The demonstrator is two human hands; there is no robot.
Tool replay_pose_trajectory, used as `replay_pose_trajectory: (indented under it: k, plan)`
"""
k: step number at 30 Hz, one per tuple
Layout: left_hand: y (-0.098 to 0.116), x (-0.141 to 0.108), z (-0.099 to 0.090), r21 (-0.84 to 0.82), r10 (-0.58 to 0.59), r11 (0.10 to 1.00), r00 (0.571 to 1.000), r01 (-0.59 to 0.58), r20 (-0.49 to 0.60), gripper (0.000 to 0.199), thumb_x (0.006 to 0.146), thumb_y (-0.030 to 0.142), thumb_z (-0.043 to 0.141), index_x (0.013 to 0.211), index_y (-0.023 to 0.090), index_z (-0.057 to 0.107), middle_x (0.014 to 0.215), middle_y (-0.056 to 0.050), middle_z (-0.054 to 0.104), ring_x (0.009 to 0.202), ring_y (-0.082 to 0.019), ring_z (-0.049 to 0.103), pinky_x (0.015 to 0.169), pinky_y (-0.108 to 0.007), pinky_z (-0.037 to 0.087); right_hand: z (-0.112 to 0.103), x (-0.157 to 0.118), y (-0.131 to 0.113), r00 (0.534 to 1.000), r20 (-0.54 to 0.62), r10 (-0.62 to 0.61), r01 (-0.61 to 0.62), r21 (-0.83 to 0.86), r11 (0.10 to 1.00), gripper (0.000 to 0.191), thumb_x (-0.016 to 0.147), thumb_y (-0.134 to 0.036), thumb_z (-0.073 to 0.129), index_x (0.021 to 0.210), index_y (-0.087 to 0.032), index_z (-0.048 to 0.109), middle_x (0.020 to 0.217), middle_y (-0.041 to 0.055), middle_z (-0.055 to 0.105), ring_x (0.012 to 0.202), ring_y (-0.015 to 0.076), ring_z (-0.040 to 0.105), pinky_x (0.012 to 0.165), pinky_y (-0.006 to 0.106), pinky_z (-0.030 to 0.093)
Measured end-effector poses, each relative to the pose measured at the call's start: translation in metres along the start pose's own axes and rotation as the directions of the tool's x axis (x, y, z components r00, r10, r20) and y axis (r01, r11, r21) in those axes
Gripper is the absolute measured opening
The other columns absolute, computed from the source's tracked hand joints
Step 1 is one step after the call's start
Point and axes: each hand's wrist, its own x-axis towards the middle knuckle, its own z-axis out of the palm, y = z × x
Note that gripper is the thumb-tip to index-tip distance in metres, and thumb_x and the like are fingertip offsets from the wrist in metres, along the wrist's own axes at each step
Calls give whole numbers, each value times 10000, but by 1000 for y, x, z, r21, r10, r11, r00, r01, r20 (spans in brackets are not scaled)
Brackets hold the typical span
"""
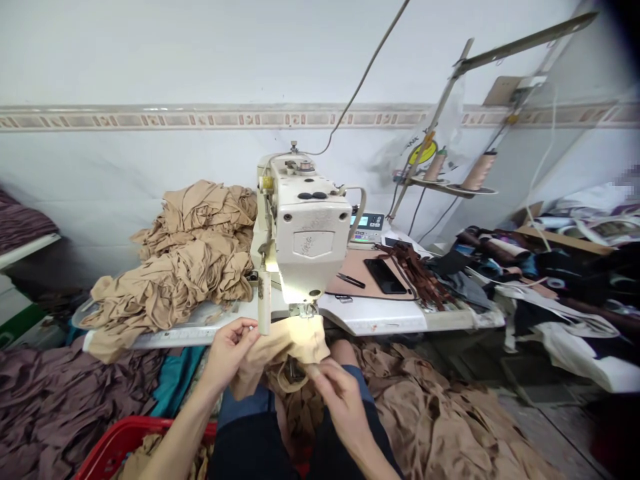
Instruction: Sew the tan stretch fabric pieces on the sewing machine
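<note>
A tan fabric piece [293, 337] lies under the needle area of a white sewing machine [313, 247], lit by the machine's lamp. My left hand [231, 350] is closed at the fabric's left end, thumb and forefinger pinched together. On the other side, my right hand [337, 390] pinches the fabric's lower right edge just in front of the machine. A loop of the same cloth hangs between my hands, above my lap. The presser foot [306, 310] sits at the fabric's top edge; the needle tip is too small to make out.
Tan garments [200, 247] are heaped left of the machine. A phone [384, 275] and thread snips [351, 280] lie to its right, near brown strips [417, 267]. A thread stand [440, 120] rises behind. A red basket [107, 447] and brown cloth [440, 413] flank my legs.
</note>
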Motion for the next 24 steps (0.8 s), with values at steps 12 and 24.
replay_pose_trajectory:
  k: [12, 24]
  plan:
    - [19, -43, 24, 53, 37, 997, 928, -61, 370, 393, 956, 476, 742, 731, 156, 777, 722, -46, 657, 704, -174, 588, 665, -252, 447, -13, 9, -31, 936, 275, 221, -268, 148, 952, 581, 923, -752, 669, 753, -199, 609, 540, -38, 537, 450, 122, 473, 477, 252, 349]
    - [11, -80, 65, 62, -119, 992, 609, 113, 784, 250, 901, 414, 776, 899, 164, 781, 704, 3, 638, 591, -118, 474, 558, -222, 375, -60, 9, -56, 660, 715, 233, -43, -273, 961, 368, 887, -353, 826, 596, -175, 688, 561, -66, 393, 560, 101, 302, 507, 240, 212]
